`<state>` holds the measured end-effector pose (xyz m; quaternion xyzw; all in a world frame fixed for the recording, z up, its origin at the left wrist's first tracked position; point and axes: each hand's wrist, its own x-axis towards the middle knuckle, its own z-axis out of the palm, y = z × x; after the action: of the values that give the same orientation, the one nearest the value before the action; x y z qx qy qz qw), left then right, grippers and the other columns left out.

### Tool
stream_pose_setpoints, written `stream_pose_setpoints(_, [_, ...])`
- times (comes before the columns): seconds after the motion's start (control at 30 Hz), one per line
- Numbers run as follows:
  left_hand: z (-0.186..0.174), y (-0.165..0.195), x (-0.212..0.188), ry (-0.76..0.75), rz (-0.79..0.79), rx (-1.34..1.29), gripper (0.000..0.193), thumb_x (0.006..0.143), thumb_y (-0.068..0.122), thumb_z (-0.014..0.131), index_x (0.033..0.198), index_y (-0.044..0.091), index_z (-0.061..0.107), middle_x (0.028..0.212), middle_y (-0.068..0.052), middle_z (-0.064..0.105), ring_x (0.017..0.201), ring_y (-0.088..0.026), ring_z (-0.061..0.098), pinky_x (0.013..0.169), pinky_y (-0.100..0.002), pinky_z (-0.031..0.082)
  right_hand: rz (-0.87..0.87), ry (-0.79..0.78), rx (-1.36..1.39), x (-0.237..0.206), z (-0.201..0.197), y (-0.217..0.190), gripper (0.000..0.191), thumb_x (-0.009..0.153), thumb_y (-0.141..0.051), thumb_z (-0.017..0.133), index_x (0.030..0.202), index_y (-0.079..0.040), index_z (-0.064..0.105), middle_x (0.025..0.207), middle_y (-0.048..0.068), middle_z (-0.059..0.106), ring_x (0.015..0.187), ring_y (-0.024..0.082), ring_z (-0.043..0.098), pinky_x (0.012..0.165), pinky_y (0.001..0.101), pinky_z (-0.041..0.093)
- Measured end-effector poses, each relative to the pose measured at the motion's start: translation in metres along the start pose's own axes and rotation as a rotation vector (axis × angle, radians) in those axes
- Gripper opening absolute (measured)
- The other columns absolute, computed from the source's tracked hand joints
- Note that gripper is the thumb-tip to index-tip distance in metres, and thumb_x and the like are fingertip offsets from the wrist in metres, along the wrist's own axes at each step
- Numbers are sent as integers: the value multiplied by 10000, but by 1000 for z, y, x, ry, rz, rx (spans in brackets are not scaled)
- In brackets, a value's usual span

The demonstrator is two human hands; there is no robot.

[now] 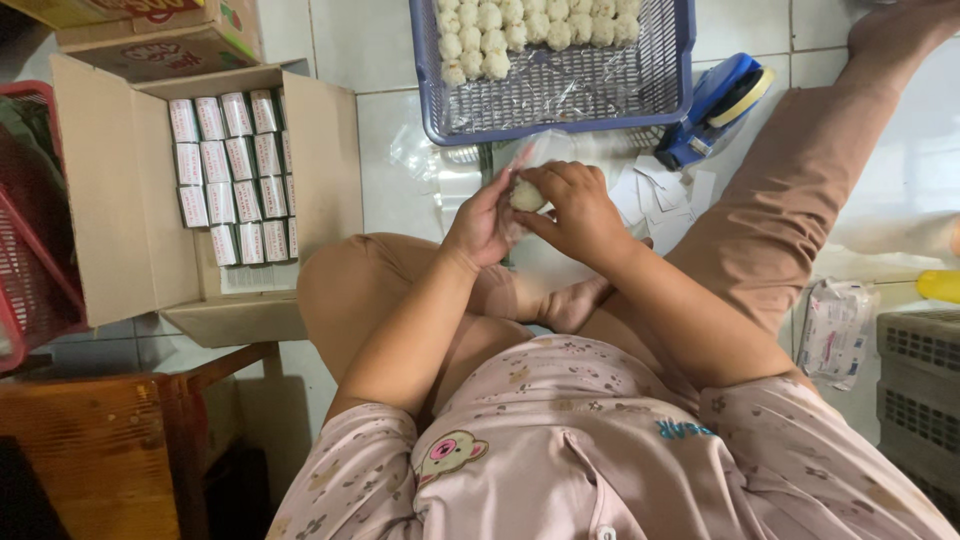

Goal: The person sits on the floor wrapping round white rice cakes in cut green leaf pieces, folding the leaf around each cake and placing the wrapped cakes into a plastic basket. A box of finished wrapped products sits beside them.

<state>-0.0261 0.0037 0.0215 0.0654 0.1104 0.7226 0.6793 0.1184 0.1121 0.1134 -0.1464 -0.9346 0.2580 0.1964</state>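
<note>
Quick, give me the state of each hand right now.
Left hand: closed around the small white ball and its clear plastic bag.
Right hand: fingers pinched on the same ball.

Bright, even daylight falls on the white floor tiles [380, 140] (glare at right); shadows are soft, edges bend slightly.

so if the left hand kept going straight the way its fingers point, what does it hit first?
Probably the blue mesh basket. The left hand points up-frame, away from the body; beyond the white ball and clear bag it holds lies the basket's near rim. Depth is unclear.
</note>
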Motion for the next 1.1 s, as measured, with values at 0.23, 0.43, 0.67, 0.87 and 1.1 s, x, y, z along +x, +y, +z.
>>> stream_pose_setpoints(0.23, [7,0,0,126,12,127,626,1127,376,415,1676,176,191,1510,-164,529,1186,-226,636,972,-367,563,158,154,-101,-8,5,-4,482,805,-398,880,1107,-75,686,984,89,675,948,316,637,860,467,427])
stream_pose_setpoints(0.43, [12,-3,-1,-51,10,153,659,1132,101,570,1687,110,215,1452,-261,519,1185,-293,619,935,-333,573,142,118,-196,-14,-2,-4,685,712,-538,901,1151,-71,658,962,104,642,936,314,612,838,481,420])
stream_pose_setpoints(0.67, [23,6,-5,98,-1,214,801,1006,17,625,1654,186,186,1556,-269,441,1411,-382,506,1062,-429,565,-261,391,-290,-54,-24,46,520,936,-138,820,1383,-156,554,1367,204,573,1246,354,546,1036,501,461])
stream_pose_setpoints(0.87, [27,13,-5,67,-61,196,851,996,21,628,1653,236,131,1591,-267,399,1435,-388,495,1093,-462,543,-501,240,-241,-79,-35,4,312,842,-167,813,1148,-166,751,1278,98,659,1217,315,581,990,507,442])
stream_pose_setpoints(1.1, [36,22,-14,-142,-202,312,836,1033,-43,564,1714,219,155,1714,-236,318,1394,-253,530,1010,-321,451,-133,143,44,-48,-74,-18,175,852,-140,856,1016,-114,801,1332,140,637,1226,311,569,1007,459,433])
